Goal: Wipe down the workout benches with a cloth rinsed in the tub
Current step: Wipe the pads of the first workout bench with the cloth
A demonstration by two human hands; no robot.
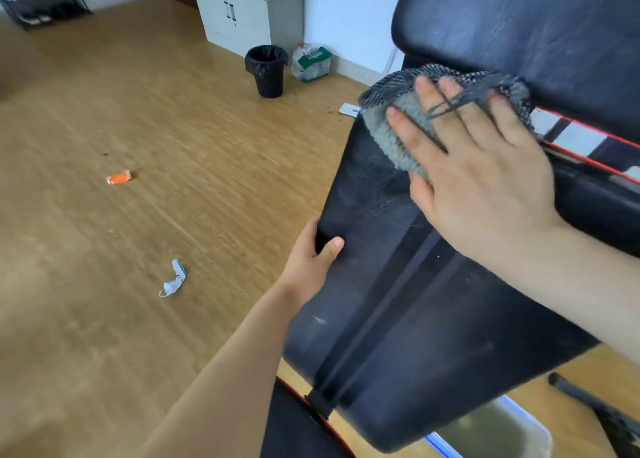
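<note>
Pressing one grey cloth flat-palmed, right hand wipes one bench pad; left hand grips its edge.

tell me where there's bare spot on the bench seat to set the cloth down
The near half of the seat pad, between the left hand on its edge and the right forearm, is bare. The far end is crowded: the right hand presses the cloth there.
</note>
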